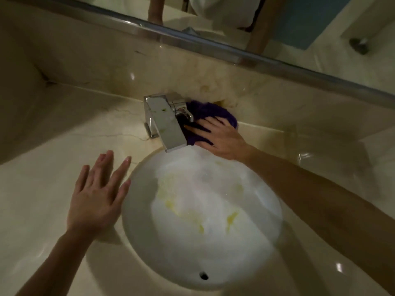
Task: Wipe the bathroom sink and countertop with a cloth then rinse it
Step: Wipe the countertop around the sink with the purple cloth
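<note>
A white oval sink (136, 227) is set into a beige marble countertop (42, 199); yellow-green smears streak its basin. A chrome faucet (166, 122) stands behind the sink, with small green spots on its spout. My right hand (222, 139) presses a dark purple cloth (213, 112) flat against the countertop just right of the faucet base, fingers spread over it. My left hand (98, 195) hovers or rests flat, fingers apart and holding nothing, on the countertop at the sink's left rim.
A mirror (277, 22) with a metal frame edge (192, 41) runs along the back above a marble backsplash (106, 67). The sink's overflow hole (203, 275) sits at the near wall. A side wall closes the counter at left.
</note>
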{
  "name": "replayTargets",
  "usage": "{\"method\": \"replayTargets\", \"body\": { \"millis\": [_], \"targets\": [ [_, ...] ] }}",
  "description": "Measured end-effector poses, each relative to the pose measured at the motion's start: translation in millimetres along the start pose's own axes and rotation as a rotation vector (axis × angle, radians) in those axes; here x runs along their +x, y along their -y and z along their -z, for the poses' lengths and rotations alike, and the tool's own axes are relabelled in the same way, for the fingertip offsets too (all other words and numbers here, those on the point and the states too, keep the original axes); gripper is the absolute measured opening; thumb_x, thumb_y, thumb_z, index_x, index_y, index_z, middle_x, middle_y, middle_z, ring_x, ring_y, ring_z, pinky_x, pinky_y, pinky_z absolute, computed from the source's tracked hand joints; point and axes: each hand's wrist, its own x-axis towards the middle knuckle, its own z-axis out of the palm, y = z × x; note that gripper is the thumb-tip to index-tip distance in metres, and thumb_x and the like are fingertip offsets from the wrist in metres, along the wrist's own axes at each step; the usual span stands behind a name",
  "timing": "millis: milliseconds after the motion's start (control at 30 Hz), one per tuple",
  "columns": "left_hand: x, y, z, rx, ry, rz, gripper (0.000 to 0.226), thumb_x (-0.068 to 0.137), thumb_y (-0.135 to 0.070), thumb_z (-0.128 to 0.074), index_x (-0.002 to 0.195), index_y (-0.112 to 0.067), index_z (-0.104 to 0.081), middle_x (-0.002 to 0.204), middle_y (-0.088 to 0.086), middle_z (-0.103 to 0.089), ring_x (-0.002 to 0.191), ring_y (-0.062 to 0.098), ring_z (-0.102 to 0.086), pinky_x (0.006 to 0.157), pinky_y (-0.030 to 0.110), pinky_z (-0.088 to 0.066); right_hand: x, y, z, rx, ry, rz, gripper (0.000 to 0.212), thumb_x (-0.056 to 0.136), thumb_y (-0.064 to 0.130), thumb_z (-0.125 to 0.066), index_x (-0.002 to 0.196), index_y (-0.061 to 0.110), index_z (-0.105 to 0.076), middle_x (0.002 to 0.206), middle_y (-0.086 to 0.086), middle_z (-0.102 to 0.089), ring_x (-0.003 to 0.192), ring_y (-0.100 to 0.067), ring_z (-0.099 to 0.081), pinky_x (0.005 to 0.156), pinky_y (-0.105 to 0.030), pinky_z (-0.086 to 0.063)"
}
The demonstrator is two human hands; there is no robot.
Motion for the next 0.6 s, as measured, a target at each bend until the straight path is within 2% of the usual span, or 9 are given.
{"method": "replayTargets", "body": {
  "millis": [67,167,267,400,600],
  "targets": [
    [0.3,-1.5,0.0,-0.004,-0.002,-0.003,0.058,0.1,-0.061,-0.009,0.156,-0.053,-0.002,0.171,-0.003,0.005,0.156,0.01,0.012,0.128,0.045,0.0,-31.1,-7.1,-5.0,-0.024,0.006,-0.128,0.053,0.106,0.054,-0.03,0.157,0.042,-0.024,0.149,0.007,-0.047,0.133,-0.02,-0.045,0.108,-0.042,-0.035],
    [1.9,-1.2,-1.1,0.01,0.007,-0.009,0.058,0.1,-0.061,-0.009,0.157,-0.051,-0.001,0.171,-0.002,0.006,0.157,0.012,0.012,0.128,0.047,-0.001,-89.1,-23.1,-11.8,-0.013,-0.027,-0.419,0.054,0.104,0.059,-0.029,0.156,0.043,-0.026,0.151,0.004,-0.048,0.13,-0.025,-0.051,0.102,-0.045,-0.041],
    [2.4,-1.0,-1.9,0.025,0.004,0.0,0.058,0.1,-0.061,-0.009,0.157,-0.051,-0.002,0.171,-0.002,0.005,0.157,0.012,0.012,0.128,0.046,0.0,-137.0,-30.2,-18.1,-0.019,0.009,-0.661,0.064,0.1,0.062,-0.026,0.158,0.035,-0.024,0.159,-0.006,-0.038,0.132,-0.036,-0.049,0.096,-0.051,-0.046],
    [1.6,1.0,-2.0,0.011,0.01,0.001,0.058,0.1,-0.061,-0.01,0.157,-0.052,-0.002,0.171,-0.002,0.005,0.157,0.012,0.011,0.128,0.046,-0.001,-135.2,-27.4,-11.9,-0.014,0.045,-0.754,0.068,0.098,0.063,-0.03,0.156,0.028,-0.028,0.156,-0.018,-0.039,0.128,-0.042,-0.051,0.093,-0.053,-0.047],
    [-0.2,1.4,-0.9,0.016,0.002,-0.013,0.057,0.101,-0.06,-0.011,0.157,-0.052,-0.003,0.171,-0.002,0.003,0.157,0.012,0.01,0.128,0.046,-0.002,-171.8,11.2,-8.2,0.007,-0.014,-0.787,0.063,0.101,0.054,-0.046,0.156,0.028,-0.03,0.151,-0.014,-0.046,0.129,-0.036,-0.051,0.097,-0.052,-0.046]
  ]
}}
